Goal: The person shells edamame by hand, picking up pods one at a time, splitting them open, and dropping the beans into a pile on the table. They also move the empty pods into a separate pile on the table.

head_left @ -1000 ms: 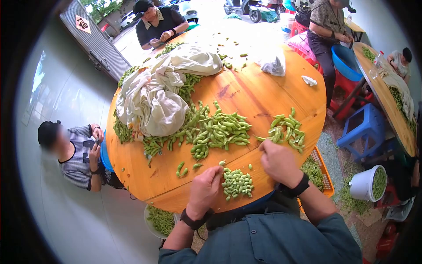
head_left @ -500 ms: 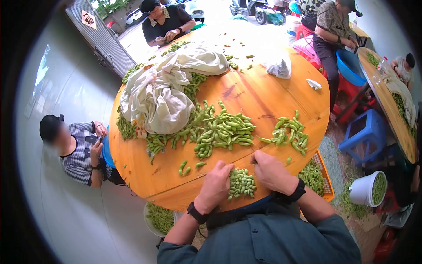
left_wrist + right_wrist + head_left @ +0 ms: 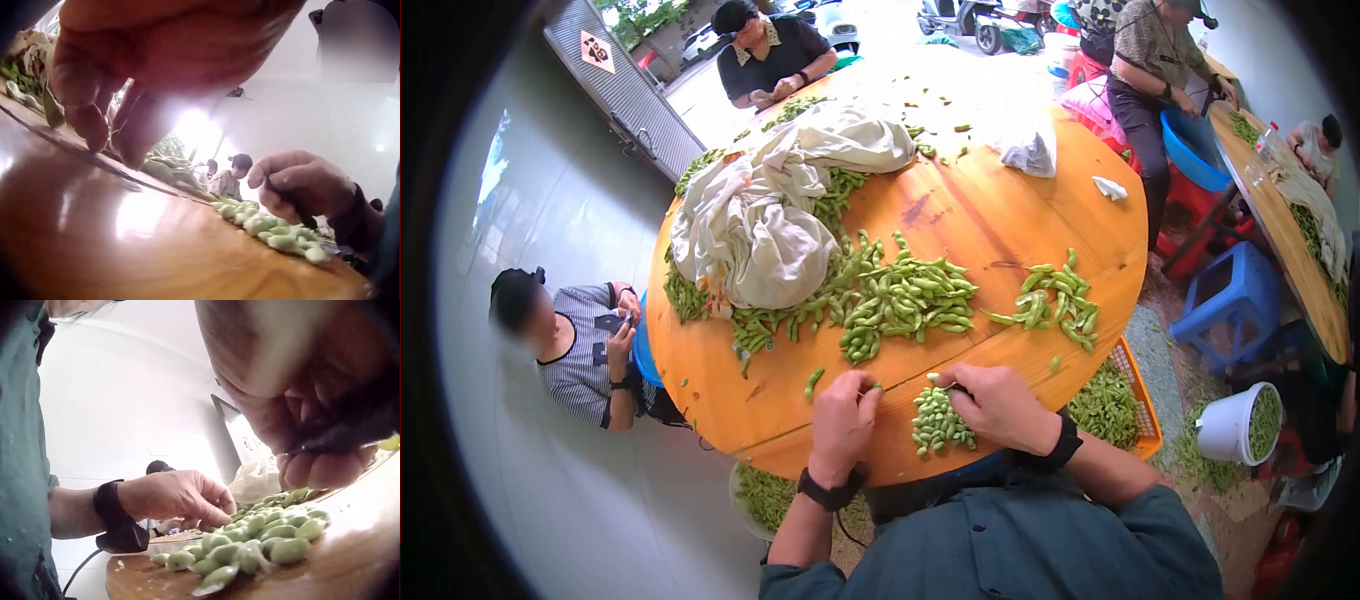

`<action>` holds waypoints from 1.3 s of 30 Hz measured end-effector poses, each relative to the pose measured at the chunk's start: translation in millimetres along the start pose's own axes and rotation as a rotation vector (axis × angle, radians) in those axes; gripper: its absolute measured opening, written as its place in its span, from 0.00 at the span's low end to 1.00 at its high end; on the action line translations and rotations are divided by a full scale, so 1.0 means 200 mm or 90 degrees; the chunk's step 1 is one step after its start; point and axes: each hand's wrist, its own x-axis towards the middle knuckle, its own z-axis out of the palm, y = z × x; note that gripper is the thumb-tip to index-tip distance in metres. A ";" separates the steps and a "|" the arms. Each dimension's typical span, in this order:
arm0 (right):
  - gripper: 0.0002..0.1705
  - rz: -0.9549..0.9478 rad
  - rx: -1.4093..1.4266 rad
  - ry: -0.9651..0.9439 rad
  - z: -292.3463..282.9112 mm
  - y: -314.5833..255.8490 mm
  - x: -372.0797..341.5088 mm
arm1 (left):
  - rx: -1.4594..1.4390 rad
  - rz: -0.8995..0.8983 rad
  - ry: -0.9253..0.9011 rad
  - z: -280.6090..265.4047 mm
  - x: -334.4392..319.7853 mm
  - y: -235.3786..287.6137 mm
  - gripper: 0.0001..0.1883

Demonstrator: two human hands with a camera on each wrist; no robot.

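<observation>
My left hand [image 3: 843, 425] is low over the table in front of the edamame pods. Its thumb and finger pinch close together, with a bit of green pod [image 3: 877, 387] at the tips. One loose pod [image 3: 813, 384] lies just left of it. My right hand [image 3: 1000, 405] grips a slim dark tool [image 3: 350, 422], its kind hidden by the curled fingers. A pale bean [image 3: 933, 377] shows at that hand's fingertips. Beneath and beside it sits a heap of shelled beans [image 3: 938, 420], also close up in the right wrist view.
A large pod pile [image 3: 910, 295] and a smaller one [image 3: 1055, 300] lie across the wooden table [image 3: 990, 230]. Crumpled cloth [image 3: 750, 220] covers more pods. An orange crate [image 3: 1140, 400] and white bucket [image 3: 1240, 425] stand at right. Other people sit around.
My hands came together over the beans, then drew apart. The left moved left onto a loose pod's place; the right moved left over the bean heap.
</observation>
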 end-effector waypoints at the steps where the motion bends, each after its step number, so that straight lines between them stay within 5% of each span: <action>1: 0.11 0.006 0.023 0.000 0.01 0.00 0.00 | -0.148 -0.016 -0.030 0.02 -0.01 0.03 0.09; 2: 0.12 0.013 0.046 -0.001 0.02 0.00 -0.01 | -0.154 -0.014 -0.036 0.04 -0.02 0.07 0.09; 4: 0.14 0.019 0.052 0.003 0.03 0.00 -0.01 | -0.513 -0.199 -0.162 0.03 -0.04 0.18 0.10; 9: 0.15 0.042 0.097 -0.021 -0.01 -0.01 -0.02 | -0.568 -0.177 -0.155 0.10 -0.06 0.20 0.07; 22: 0.13 0.078 0.118 -0.066 -0.03 0.01 -0.03 | -0.304 0.072 -0.033 0.13 -0.06 0.27 0.04; 33: 0.04 -0.062 -0.018 0.040 0.06 0.05 -0.05 | -0.020 0.319 0.087 0.20 -0.08 0.29 0.05; 35: 0.04 -0.059 0.019 0.007 0.03 0.05 -0.04 | -0.311 0.118 -0.008 0.19 -0.08 0.26 0.03; 36: 0.04 -0.056 0.056 -0.026 0.01 0.06 -0.03 | -0.311 0.118 -0.009 0.18 -0.07 0.25 0.03; 38: 0.04 -0.058 0.106 -0.061 -0.04 0.05 -0.01 | -0.736 -0.168 -0.205 0.13 -0.04 0.22 0.02; 39: 0.04 -0.060 0.155 -0.095 -0.05 0.05 0.00 | -0.764 -0.179 -0.226 0.14 -0.03 0.21 0.02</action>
